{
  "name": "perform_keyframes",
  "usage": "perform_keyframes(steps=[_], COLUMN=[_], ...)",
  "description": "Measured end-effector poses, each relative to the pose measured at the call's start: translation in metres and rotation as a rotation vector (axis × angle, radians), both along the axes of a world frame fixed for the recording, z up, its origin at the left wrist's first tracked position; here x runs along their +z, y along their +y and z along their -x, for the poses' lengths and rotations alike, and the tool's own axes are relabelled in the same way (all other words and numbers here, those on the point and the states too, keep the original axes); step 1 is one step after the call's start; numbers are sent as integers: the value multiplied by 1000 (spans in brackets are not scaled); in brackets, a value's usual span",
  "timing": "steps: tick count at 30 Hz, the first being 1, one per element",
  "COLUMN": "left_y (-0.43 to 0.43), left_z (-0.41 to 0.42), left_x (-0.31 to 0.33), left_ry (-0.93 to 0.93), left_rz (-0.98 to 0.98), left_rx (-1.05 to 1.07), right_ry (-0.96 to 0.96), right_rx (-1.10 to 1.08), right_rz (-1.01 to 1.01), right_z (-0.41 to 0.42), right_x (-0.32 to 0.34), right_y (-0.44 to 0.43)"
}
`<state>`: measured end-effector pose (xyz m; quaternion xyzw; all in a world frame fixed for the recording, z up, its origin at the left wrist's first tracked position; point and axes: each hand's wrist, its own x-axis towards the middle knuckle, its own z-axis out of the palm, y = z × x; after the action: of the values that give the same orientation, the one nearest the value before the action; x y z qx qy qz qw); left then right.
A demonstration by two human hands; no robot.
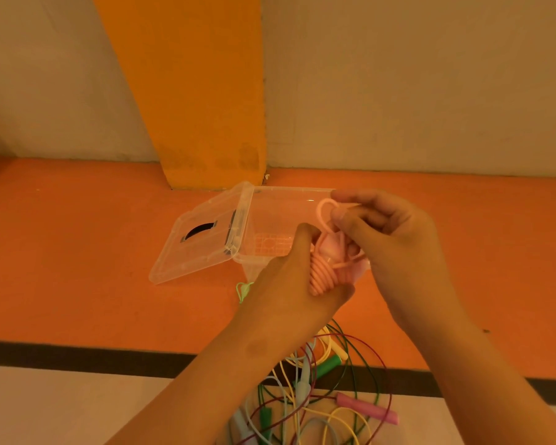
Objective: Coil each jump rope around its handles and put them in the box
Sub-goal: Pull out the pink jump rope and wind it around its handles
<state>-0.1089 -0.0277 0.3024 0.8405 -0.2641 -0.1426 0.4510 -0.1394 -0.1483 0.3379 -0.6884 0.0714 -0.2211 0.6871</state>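
Gripping pink rope [326,273], left and right fingers [366,200] above orange floor [77,252] (pillar [199,91] behind).

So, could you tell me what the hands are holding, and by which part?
Both hold the pink jump rope: the left hand grips the coiled bundle, and the right hand pinches the loose loop of cord above it.

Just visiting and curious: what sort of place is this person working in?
Likely an indoor gym or play room, not certain: an orange floor with a dark line like a court marking, an orange pillar against a plain wall, and loose jump ropes heaped on the floor.
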Motion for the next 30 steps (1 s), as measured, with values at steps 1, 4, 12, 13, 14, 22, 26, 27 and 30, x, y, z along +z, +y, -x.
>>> perform_keyframes(steps=[1,4,12,13,14,22,26,27,30], left_y=[0,-2,1,1,2,6,10,10,9], left_z=[0,0,5,6,7,16,23,25,30], left_x=[0,-1,-3,-3,-3,0,7,8,11], left_ry=[-6,-37,-100,-111,-118,-107,-156,-165,-157], left_rz=[16,40,49,44,40,33,-25,-37,-13], left_rx=[8,54,113,111,112,122,104,107,113], right_ry=[-1,-21,32,39,44,7,-9,-7,-11], right_rx=[-21,-63,-80,-92,-104,-126,-187,-203,-203], right_rz=[24,136,366,415,477,582,509,499,497], right_z=[1,3,5,5,6,17,24,25,28], right_x=[0,2,-4,-5,-6,-8,-5,-6,-7], right_y=[0,0,-3,-4,-5,3,7,9,13])
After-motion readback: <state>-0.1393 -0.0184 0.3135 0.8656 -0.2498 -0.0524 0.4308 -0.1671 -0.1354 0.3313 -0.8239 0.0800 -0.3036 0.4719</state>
